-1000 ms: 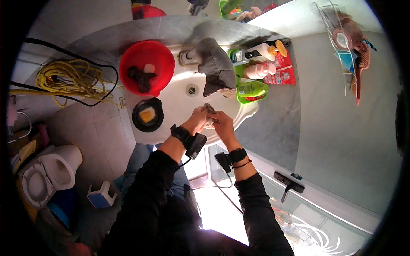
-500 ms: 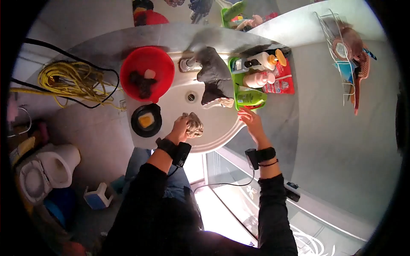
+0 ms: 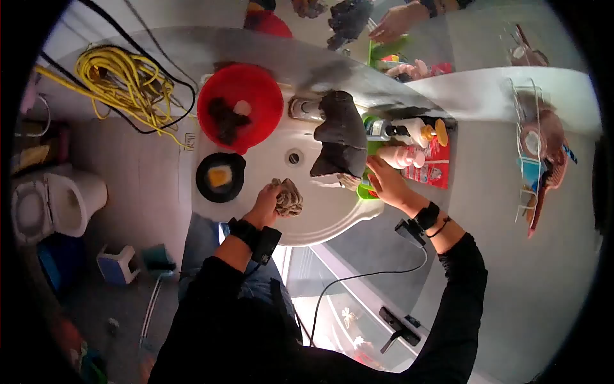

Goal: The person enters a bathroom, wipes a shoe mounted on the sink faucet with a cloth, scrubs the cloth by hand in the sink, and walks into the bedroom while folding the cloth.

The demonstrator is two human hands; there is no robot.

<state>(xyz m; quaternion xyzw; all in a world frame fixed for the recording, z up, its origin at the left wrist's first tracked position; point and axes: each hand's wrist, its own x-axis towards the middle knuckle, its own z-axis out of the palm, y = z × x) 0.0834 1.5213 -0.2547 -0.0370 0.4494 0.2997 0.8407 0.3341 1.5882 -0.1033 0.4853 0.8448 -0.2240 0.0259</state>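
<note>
My left hand (image 3: 263, 206) is closed on a crumpled grey-brown cloth (image 3: 290, 198) over the front of the white sink (image 3: 326, 217). My right hand (image 3: 389, 184) reaches over the green tray (image 3: 367, 192) at the sink's right side, covering the place where a green bottle stood. Its fingers are bent, and what they hold, if anything, is hidden. Left of my right hand, a dark grey cloth (image 3: 342, 137) hangs by the faucet (image 3: 303, 109). In the tray are a pink pump bottle (image 3: 398, 156) and a dark-capped bottle (image 3: 378, 128).
A red basin (image 3: 262, 102) with dark cloth inside stands at the sink's back left. Below it is a black dish (image 3: 204, 178) with a yellow-white block. A red packet (image 3: 437, 168) lies right of the tray. Yellow hose (image 3: 121, 77), toilet (image 3: 77, 201) and stool (image 3: 118, 264) are at the left.
My right hand has left the cloth and moved right to the tray, over the green bottle. My left hand keeps the cloth, now further left. The view has shifted and turned.
</note>
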